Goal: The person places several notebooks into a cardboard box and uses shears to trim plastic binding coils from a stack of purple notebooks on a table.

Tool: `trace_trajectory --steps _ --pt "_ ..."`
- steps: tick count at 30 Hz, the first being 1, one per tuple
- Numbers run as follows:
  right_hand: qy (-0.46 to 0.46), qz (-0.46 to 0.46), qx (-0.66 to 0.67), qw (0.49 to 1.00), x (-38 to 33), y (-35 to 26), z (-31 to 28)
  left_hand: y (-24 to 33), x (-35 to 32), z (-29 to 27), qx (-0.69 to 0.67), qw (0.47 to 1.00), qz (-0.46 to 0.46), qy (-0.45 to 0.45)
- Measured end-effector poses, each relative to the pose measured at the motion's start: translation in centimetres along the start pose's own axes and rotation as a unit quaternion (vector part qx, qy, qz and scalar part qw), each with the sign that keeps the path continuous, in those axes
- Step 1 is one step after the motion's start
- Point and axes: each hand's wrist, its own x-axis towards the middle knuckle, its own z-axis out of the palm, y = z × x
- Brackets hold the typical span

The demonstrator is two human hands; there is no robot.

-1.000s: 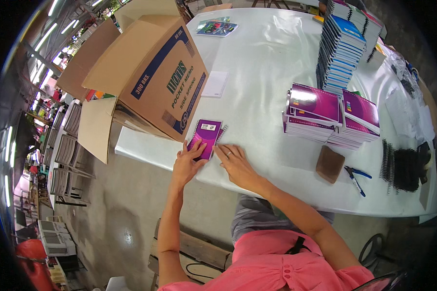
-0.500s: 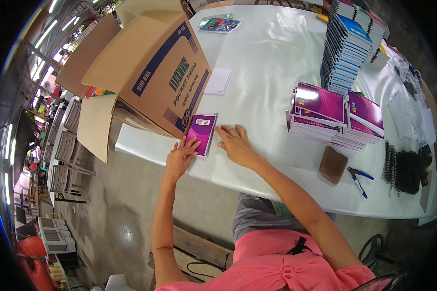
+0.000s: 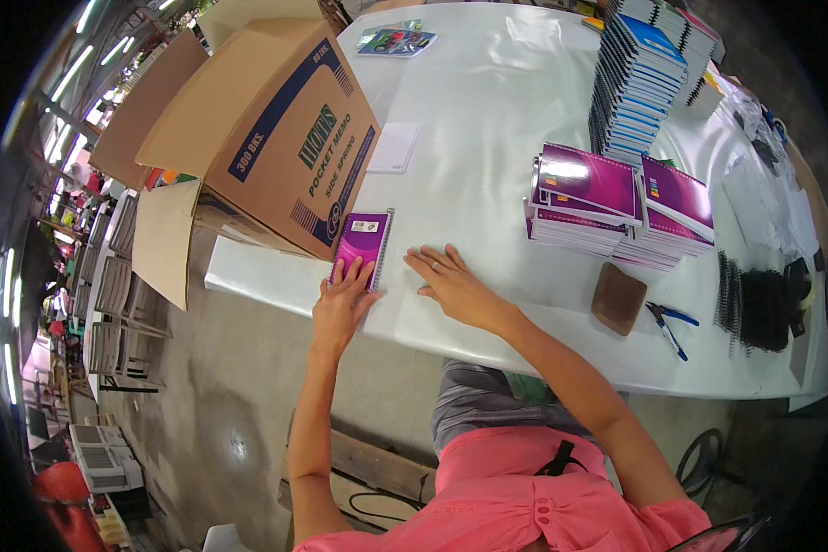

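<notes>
A spiral pocket notebook [image 3: 362, 236] with a purple cover and a white label lies at the table's near left edge, against the cardboard box. My left hand [image 3: 342, 299] rests on its near end, fingers spread over the cover and thumb by its right edge. Just right of it, my right hand [image 3: 453, 287] lies palm down on the white tabletop, fingers apart, with nothing in it and a gap between it and the notebook.
A large open cardboard box [image 3: 276, 147] stands at the left. To the right are stacked purple notebooks [image 3: 589, 189], tall blue notebook stacks [image 3: 639, 92], a brown block [image 3: 619, 299], blue-handled pliers [image 3: 669, 327] and black spiral coils [image 3: 750, 304]. A white pad [image 3: 394, 149] lies beyond the notebook.
My right hand has come away from the notebook's right edge, widening the gap. My left hand has slid slightly toward the near end of the cover. The whole view has shifted a little.
</notes>
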Motion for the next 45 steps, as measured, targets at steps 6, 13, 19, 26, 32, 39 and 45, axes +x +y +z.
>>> trace_trajectory --steps 6,13,19,26,32,39,45 --pt "0.005 0.024 0.004 1.000 0.7 -0.3 -0.4 1.5 -0.3 0.6 -0.007 1.000 0.014 -0.016" --pt "0.007 -0.001 -0.064 0.998 1.3 -1.1 1.5 -0.9 -0.3 0.4 0.036 0.999 -0.020 -0.035" --pt "0.021 0.002 -0.087 0.996 1.8 -1.2 2.5 0.2 -0.1 0.0 0.023 1.000 -0.001 -0.020" --pt "0.020 0.001 -0.089 0.996 1.8 -1.7 3.2 1.0 -0.4 0.3 0.072 0.997 -0.012 -0.011" --pt "0.039 -0.002 -0.149 0.988 1.4 -2.0 4.3 2.7 -0.1 0.0 0.077 0.996 -0.039 -0.021" --pt "0.040 -0.006 -0.054 0.998 -0.7 -2.6 -0.5 1.0 -0.1 0.6 0.123 0.991 -0.047 -0.037" --pt "0.339 0.008 -0.239 0.910 -5.7 -0.9 -15.1 3.8 0.3 -1.1 0.085 0.994 -0.071 -0.002"
